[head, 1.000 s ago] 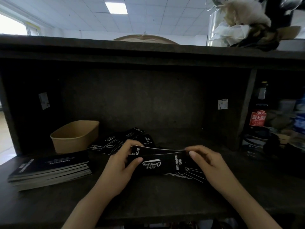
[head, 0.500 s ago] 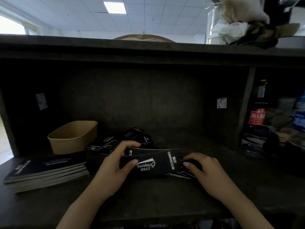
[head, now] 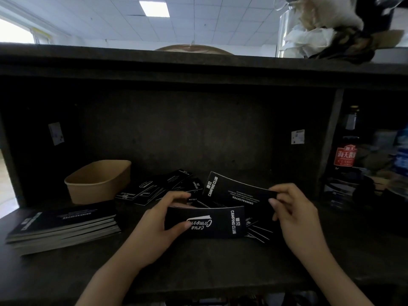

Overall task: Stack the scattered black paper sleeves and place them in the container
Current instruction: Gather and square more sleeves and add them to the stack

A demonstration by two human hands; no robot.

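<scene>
From the head camera we see our left hand (head: pixel 152 226) gripping a small stack of flat black printed paper sleeves (head: pixel 205 221), thumb in front, fingers behind. Our right hand (head: pixel 293 215) pinches one black sleeve (head: pixel 238 191) raised behind the stack, right of the tan paper container (head: pixel 99 182).

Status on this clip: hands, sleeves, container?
Left hand grips sleeve stack. Right hand pinches single sleeve, lifted. Container holds no sleeves; loose sleeves beside it.
</scene>
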